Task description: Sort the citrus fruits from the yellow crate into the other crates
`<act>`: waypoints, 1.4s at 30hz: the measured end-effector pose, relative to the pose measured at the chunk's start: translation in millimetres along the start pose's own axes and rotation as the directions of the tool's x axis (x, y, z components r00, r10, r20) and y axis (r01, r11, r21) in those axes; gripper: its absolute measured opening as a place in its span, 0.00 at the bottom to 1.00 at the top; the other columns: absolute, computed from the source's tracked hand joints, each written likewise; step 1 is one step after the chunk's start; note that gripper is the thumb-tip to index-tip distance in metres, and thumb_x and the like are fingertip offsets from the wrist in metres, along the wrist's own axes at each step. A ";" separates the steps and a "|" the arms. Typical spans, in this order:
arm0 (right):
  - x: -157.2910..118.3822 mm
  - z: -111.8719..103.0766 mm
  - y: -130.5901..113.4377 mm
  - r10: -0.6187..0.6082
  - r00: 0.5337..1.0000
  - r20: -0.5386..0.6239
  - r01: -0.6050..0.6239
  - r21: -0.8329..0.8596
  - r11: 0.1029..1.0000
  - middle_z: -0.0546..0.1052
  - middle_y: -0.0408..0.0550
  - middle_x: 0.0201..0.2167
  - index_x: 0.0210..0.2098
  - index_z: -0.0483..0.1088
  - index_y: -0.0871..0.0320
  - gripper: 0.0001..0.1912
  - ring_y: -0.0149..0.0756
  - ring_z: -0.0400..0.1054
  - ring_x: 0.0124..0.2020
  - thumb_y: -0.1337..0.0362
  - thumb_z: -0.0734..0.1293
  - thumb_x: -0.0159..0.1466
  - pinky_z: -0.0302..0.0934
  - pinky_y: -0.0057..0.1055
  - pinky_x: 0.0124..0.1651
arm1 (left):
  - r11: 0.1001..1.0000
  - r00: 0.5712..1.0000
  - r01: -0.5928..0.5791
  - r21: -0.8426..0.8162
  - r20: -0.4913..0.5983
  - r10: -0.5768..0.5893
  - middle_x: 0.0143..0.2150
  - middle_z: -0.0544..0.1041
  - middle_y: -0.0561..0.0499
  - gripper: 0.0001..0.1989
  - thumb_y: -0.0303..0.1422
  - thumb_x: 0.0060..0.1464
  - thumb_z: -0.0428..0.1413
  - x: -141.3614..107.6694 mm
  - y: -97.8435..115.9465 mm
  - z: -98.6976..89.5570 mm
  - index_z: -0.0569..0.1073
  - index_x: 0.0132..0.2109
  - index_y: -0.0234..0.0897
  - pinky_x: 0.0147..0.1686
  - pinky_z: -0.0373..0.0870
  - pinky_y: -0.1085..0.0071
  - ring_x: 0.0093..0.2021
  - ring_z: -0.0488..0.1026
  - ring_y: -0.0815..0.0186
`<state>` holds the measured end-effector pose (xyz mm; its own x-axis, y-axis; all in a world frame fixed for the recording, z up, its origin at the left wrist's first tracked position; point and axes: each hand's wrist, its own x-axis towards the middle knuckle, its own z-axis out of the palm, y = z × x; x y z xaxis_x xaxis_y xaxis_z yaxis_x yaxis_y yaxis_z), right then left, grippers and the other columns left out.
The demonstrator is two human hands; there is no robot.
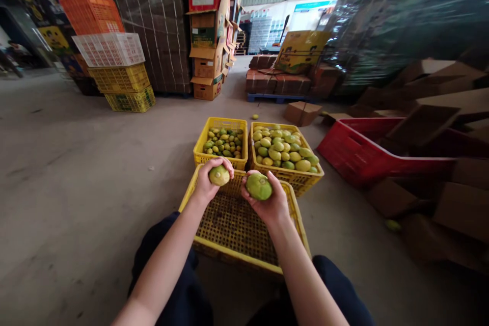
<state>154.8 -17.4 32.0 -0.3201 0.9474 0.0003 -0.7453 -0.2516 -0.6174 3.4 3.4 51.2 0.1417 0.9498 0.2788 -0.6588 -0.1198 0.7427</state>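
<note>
A yellowish-green fruit rests in my left hand, whose fingers curl round it. My right hand grips a larger green fruit. Both hands are above a yellow crate that shows only its slatted bottom and sides. Just beyond stand two more yellow crates: the left one holds small green and yellow fruits, and the right one is heaped with larger ones.
A red crate with cardboard pieces lies at the right. Stacked crates stand at the left. Behind are stacked cartons and a loaded blue pallet. A loose fruit lies on the floor.
</note>
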 end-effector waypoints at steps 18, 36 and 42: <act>0.4 2.3 0.3 0.000 0.991 -0.135 0.002 0.010 1.000 0.78 0.46 0.28 0.32 0.72 0.58 0.08 0.35 0.72 0.31 0.59 0.66 0.57 0.69 0.30 0.32 | 0.929 0.865 0.262 -0.261 -0.363 -0.346 0.26 0.73 0.50 0.14 0.39 0.54 0.53 11.2 -9.3 -3.4 0.71 0.26 0.34 0.28 0.70 0.72 0.27 0.72 0.69; 6.8 -4.7 -0.8 0.024 0.974 -0.225 -0.015 0.041 0.999 0.80 0.49 0.31 0.34 0.70 0.59 0.06 0.40 0.75 0.35 0.68 0.65 0.56 0.72 0.37 0.41 | 0.833 0.701 0.363 -0.417 -0.466 -0.539 0.28 0.77 0.45 0.11 0.35 0.54 0.52 9.5 -9.3 -11.5 0.72 0.37 0.30 0.23 0.74 0.72 0.24 0.74 0.66; 8.4 -6.4 0.9 0.126 0.930 -0.345 -0.109 0.069 0.992 0.78 0.43 0.23 0.33 0.68 0.57 0.08 0.35 0.75 0.24 0.58 0.64 0.61 0.72 0.27 0.27 | 0.792 0.680 0.376 -0.481 -0.437 -0.588 0.27 0.75 0.46 0.12 0.37 0.57 0.51 11.4 -15.3 -13.4 0.71 0.37 0.31 0.22 0.73 0.75 0.28 0.76 0.64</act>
<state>155.2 -8.3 26.4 -0.1898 0.9177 -0.3490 -0.7443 -0.3664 -0.5584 5.2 19.9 34.9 0.1608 0.8430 -0.5134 -0.8237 0.4012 0.4007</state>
